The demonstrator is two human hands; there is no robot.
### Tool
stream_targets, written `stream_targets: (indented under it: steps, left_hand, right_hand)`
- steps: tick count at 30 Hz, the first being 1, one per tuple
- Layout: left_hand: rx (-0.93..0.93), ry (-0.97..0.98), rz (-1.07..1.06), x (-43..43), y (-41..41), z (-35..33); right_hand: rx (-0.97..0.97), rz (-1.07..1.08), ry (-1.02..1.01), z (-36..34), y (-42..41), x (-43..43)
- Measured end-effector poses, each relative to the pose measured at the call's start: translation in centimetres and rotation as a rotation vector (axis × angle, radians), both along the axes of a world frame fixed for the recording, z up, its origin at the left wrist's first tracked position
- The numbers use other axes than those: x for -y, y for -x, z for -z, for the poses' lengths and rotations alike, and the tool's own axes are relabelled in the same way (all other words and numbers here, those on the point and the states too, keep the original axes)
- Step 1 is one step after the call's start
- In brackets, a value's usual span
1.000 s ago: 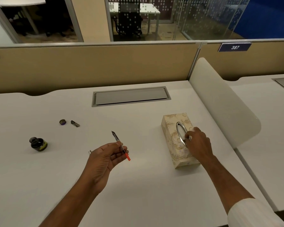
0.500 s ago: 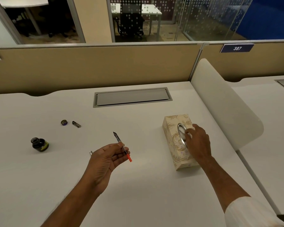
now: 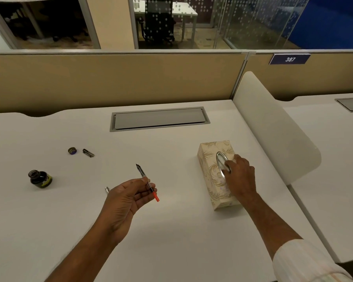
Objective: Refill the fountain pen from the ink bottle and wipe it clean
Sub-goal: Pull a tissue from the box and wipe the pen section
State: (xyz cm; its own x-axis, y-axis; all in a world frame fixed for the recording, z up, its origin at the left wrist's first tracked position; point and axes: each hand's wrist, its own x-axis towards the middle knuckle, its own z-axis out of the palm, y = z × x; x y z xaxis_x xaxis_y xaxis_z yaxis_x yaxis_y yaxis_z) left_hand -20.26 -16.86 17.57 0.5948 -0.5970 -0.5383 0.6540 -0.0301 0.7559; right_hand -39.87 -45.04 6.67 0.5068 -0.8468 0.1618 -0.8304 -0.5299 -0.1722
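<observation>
Tissue comes first — right hand point(image 3: 239, 176) at centre right has fingertips in the tissue box point(image 3: 214, 174) slot, grip unclear; draw one sheet slowly. Left hand point(image 3: 128, 198) pinches the pen point(image 3: 146, 181), nib up — ink bottle point(image 3: 40, 178) stands open at left.

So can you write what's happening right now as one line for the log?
left hand: holds pen, nib up | right hand: fingers at tissue box slot | ink bottle: open, untouched | step: fetching tissue
</observation>
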Motion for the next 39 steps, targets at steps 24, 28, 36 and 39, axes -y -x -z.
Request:
stream_targets:
  steps: [24,28,36,39]
  left_hand:
    - [-0.014,-0.006,-0.003,0.4,0.2,0.8]
    - [-0.018,-0.003,0.000,0.4,0.1,0.9]
    - [-0.017,-0.002,0.015,0.6,0.4,1.1]
    - [-0.017,-0.004,0.014,0.6,0.4,1.0]
  right_hand:
    - [0.006,-0.075,0.062,1.2,-0.5,1.6]
    - [0.251,-0.104,0.070,1.3,-0.2,0.8]
    - [0.380,-0.068,0.145,0.8,-1.0,-0.6]
    - [0.387,-0.037,0.127,0.9,-1.2,-0.8]
